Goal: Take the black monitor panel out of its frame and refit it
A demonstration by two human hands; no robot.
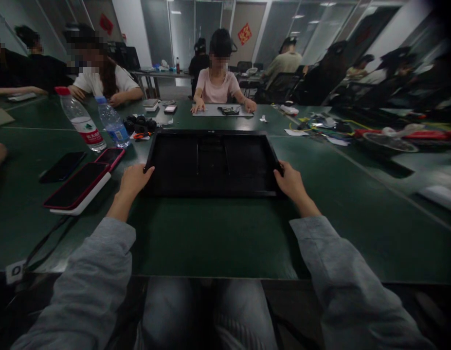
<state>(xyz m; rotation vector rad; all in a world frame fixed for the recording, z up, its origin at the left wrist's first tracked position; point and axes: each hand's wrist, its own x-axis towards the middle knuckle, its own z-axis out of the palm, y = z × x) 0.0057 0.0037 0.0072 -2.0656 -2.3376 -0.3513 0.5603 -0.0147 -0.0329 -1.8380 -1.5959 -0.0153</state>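
The scene is rather dim, with a cool, greenish tone. Small pale reflections of light show in the glass wall (181, 34) at the back. A soft sheen lies on the table (210, 238) near its left front edge, while below it is almost black. The black panel (174, 160) loses much detail in darkness. At right, the cables (342, 129) are smeared by blur, and the upper corner there falls into black. The red-capped bottle (81, 121) leans, stretched as by a wide lens. Square blocks cover several heads (84, 46).

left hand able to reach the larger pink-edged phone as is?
Probably, once freed: the left hand grips the black rimmed panel, but the larger pink-edged phone lies nearby, nothing visibly between.
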